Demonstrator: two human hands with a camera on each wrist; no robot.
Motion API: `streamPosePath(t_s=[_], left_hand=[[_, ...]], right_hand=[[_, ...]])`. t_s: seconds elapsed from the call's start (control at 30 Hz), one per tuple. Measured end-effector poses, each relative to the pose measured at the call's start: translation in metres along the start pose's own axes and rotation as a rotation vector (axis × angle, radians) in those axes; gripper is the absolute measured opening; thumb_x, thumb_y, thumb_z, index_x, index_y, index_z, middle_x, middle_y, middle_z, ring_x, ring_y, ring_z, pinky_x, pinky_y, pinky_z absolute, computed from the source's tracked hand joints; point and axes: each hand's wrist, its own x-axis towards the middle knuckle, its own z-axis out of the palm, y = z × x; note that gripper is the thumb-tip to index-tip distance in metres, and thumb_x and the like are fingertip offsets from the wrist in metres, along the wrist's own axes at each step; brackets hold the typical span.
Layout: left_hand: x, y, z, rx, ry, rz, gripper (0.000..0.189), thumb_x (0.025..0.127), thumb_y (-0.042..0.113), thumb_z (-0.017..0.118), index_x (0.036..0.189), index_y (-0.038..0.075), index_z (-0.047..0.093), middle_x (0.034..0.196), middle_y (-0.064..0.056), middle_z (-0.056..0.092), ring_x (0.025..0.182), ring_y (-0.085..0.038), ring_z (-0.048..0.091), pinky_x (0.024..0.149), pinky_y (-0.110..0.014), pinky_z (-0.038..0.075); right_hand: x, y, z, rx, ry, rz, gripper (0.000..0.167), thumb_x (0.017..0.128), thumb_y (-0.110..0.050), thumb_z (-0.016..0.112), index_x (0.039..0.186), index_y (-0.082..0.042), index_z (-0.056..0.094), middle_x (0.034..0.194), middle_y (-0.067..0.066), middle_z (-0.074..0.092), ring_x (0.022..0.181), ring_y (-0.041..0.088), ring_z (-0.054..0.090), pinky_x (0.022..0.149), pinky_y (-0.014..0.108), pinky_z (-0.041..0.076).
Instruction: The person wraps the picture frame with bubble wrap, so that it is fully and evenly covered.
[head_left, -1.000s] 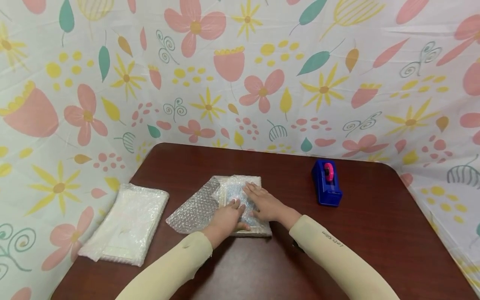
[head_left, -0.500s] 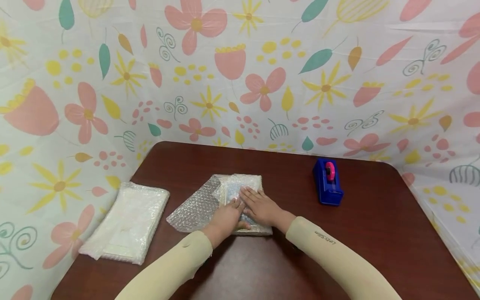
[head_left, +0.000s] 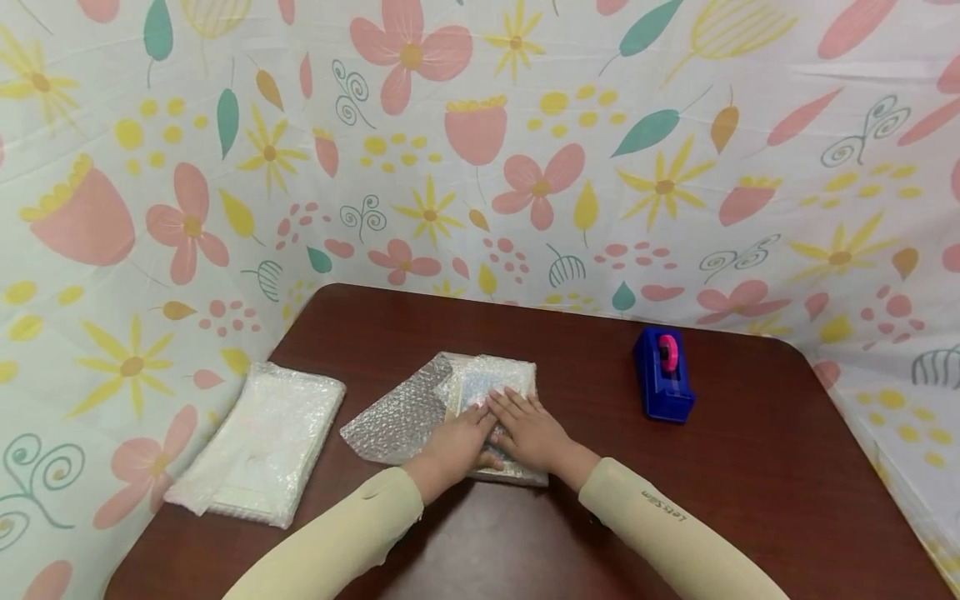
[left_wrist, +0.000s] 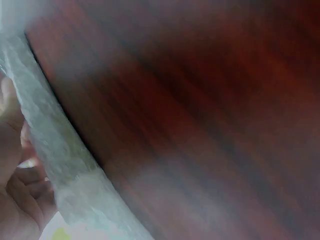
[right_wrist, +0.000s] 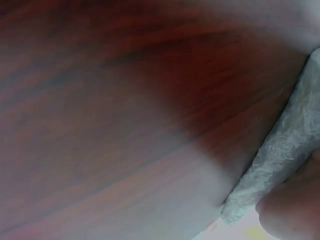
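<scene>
A flat rectangular package [head_left: 517, 375] in bubble wrap lies mid-table, pale-edged with a bluish middle showing through. A loose flap of bubble wrap [head_left: 390, 421] spreads out to its left. My left hand [head_left: 456, 440] rests on the package's top, fingers extended toward its middle. Beside it my right hand [head_left: 531, 433] lies flat on the wrap, the two hands' fingertips almost meeting. In the left wrist view the package's wrapped edge [left_wrist: 60, 145] runs past the left hand's fingers. The right wrist view shows the wrapped edge [right_wrist: 275, 160] next to part of the right hand [right_wrist: 292, 210].
Another bubble-wrapped flat package [head_left: 277, 433] lies at the table's left edge. A blue tape dispenser [head_left: 663, 383] with a pink roll core stands at the right. The dark brown table [head_left: 765, 467] backs onto a flower-printed cloth [head_left: 660, 242].
My right hand has slid over the wrap toward my body, ending close against the left hand. The left hand stays about where it was. The head view has shifted slightly.
</scene>
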Motion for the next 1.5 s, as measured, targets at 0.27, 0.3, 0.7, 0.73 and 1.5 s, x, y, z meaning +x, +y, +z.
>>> streamPosePath(t_s=[0.27, 0.3, 0.7, 0.73, 1.5], left_hand=[[-0.049, 0.005, -0.006, -0.771, 0.051, -0.067, 0.046, 0.099, 0.014, 0.065, 0.139, -0.007, 0.055, 0.129, -0.028, 0.068, 0.116, -0.04, 0.07, 0.099, -0.048, 0.058], [-0.056, 0.004, -0.007, -0.95, 0.014, -0.112, 0.046, 0.1, 0.014, 0.062, 0.14, -0.009, 0.053, 0.129, -0.03, 0.067, 0.117, -0.041, 0.069, 0.099, -0.048, 0.058], [-0.096, -0.023, 0.003, -1.835, -0.07, -0.687, 0.03, 0.107, 0.012, 0.047, 0.129, -0.008, 0.044, 0.108, -0.01, 0.076, 0.098, -0.011, 0.072, 0.088, -0.023, 0.06], [-0.094, -0.024, 0.004, -1.841, -0.041, -0.714, 0.024, 0.106, 0.012, 0.048, 0.123, -0.006, 0.048, 0.1, -0.002, 0.075, 0.091, -0.007, 0.07, 0.083, -0.02, 0.059], [-0.068, -0.03, 0.005, -1.102, 0.168, -0.54, 0.067, 0.113, 0.032, 0.029, 0.153, -0.021, 0.02, 0.16, -0.042, 0.021, 0.15, -0.055, 0.026, 0.126, -0.063, 0.019]], right_hand=[[-0.001, -0.007, 0.001, 0.026, 0.02, 0.012, 0.061, 0.109, -0.037, 0.045, 0.162, -0.011, 0.031, 0.171, 0.009, 0.027, 0.16, 0.034, 0.022, 0.13, 0.059, 0.018], [-0.001, -0.008, 0.001, 0.032, 0.021, 0.009, 0.061, 0.109, -0.037, 0.045, 0.162, -0.011, 0.031, 0.171, 0.009, 0.028, 0.16, 0.035, 0.022, 0.13, 0.059, 0.018], [-0.003, -0.005, -0.003, 0.019, -0.009, 0.026, 0.061, 0.11, -0.04, 0.039, 0.163, -0.012, 0.027, 0.172, 0.008, 0.024, 0.161, 0.033, 0.018, 0.131, 0.058, 0.015], [-0.003, -0.005, -0.003, 0.02, -0.01, 0.026, 0.061, 0.11, -0.04, 0.039, 0.163, -0.012, 0.027, 0.172, 0.008, 0.023, 0.162, 0.033, 0.017, 0.131, 0.058, 0.015], [-0.002, -0.003, -0.001, 0.036, 0.0, 0.035, 0.061, 0.11, -0.04, 0.04, 0.163, -0.013, 0.027, 0.173, 0.007, 0.023, 0.162, 0.032, 0.017, 0.131, 0.058, 0.014]])
